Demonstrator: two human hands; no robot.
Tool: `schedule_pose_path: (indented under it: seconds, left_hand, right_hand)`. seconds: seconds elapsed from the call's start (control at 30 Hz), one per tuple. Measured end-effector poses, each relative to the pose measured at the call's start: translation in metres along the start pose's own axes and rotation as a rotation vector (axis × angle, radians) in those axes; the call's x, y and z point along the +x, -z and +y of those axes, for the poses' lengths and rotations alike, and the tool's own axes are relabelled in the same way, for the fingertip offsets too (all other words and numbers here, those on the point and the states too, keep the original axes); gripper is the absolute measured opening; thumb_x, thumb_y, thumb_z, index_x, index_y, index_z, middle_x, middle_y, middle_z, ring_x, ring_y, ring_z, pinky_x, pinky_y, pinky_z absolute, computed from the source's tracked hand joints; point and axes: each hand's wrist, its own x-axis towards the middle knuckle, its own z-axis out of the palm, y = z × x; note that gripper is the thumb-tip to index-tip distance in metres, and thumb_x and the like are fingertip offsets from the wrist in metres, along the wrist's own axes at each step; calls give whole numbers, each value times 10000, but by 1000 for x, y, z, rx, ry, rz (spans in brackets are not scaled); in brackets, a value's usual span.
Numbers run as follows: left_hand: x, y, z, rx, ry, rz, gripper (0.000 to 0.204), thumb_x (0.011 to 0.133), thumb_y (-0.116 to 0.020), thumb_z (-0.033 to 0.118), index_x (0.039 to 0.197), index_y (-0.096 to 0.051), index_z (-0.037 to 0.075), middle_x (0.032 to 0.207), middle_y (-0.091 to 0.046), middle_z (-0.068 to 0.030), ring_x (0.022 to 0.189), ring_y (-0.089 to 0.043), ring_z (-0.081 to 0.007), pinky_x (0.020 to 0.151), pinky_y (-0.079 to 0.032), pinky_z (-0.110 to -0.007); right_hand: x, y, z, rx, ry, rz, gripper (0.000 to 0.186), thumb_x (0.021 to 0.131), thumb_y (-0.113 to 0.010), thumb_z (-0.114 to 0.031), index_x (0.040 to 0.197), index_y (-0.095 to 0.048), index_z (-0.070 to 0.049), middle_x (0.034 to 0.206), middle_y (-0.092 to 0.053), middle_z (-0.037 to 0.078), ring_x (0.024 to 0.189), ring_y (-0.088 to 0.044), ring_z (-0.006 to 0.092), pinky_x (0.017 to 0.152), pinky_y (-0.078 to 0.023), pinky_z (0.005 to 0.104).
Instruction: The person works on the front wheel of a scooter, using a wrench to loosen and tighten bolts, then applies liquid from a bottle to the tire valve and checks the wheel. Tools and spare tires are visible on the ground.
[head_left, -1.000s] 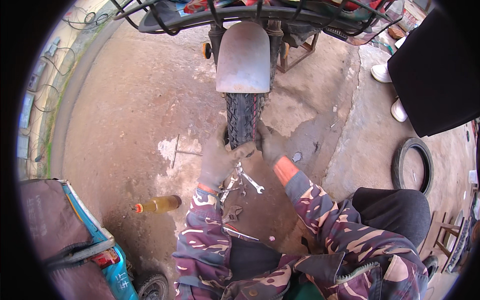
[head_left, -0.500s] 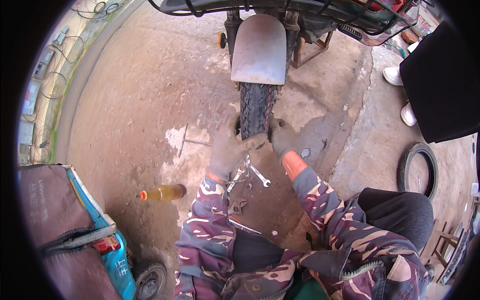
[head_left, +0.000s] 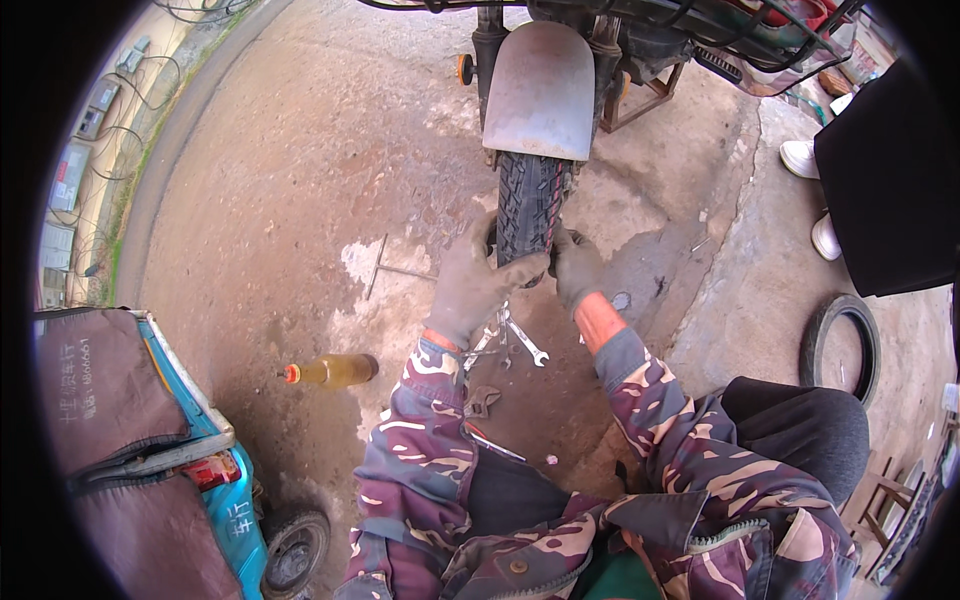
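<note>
The front wheel of a motorcycle stands before me, its black treaded tyre (head_left: 524,205) showing below a grey-white mudguard (head_left: 540,90). Gloved in grey, my left hand (head_left: 472,285) is closed round the tyre's left side, its thumb lying across the lower tread. On the opposite side, my gloved right hand (head_left: 578,268) grips the tyre's edge with bent fingers. Parts of the fingers on both hands are hidden by the tyre. Open-ended spanners (head_left: 527,343) lie on the ground just below my hands, with an adjustable wrench (head_left: 482,402) nearer me.
Left of my arm lies a bottle of yellowish liquid (head_left: 338,370), with a T-shaped metal bar (head_left: 400,270) beyond it. A blue cart (head_left: 228,520) with brown covers stands at lower left. To the right are a loose tyre (head_left: 812,345) and a person in white shoes (head_left: 798,160).
The whole view has shifted slightly, so the wheel and tools appear farther right. Both hands stay on the tyre, with no clear change of grip.
</note>
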Motion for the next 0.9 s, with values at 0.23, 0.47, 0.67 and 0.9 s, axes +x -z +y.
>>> schedule_pose_path:
  seconds: [0.23, 0.47, 0.67, 0.9]
  left_hand:
    - [-2, -2, -4, -222, 82, -13, 765, 785, -907, 360, 1342, -617, -77, 1109, -763, -197, 980, -759, -261, 891, -584, -366]
    - [0, -3, -15, 152, -23, 7, 707, 871, -878, 287, 1367, -564, -106, 1192, -733, -160, 1052, -701, -198, 949, -557, -346]
    - [4, -4, -25, 13, -51, -2, 739, 830, -881, 405, 1305, -629, -102, 1129, -762, -194, 1019, -742, -254, 918, -571, -373]
    - [5, -6, -22, -78, -60, -13, 729, 843, -879, 379, 1311, -610, -111, 1128, -762, -196, 1008, -739, -236, 910, -575, -363]
  right_hand:
    - [-3, 7, -12, -30, -62, -110, 470, 996, -712, -467, 939, -733, -1, 792, -719, 59, 647, -624, 134, 594, -486, 292]
    - [-10, 0, -20, -348, 45, 135, 449, 937, -771, -429, 927, -756, 20, 857, -770, 91, 708, -688, 158, 642, -531, 324]
    - [2, 7, 0, 471, -239, -257, 380, 982, -737, -380, 938, -755, -3, 868, -783, 71, 702, -679, 123, 610, -516, 305]
    - [-18, 1, -34, -364, -6, 57, 372, 983, -737, -374, 962, -739, -2, 877, -785, 80, 734, -702, 125, 657, -531, 281]
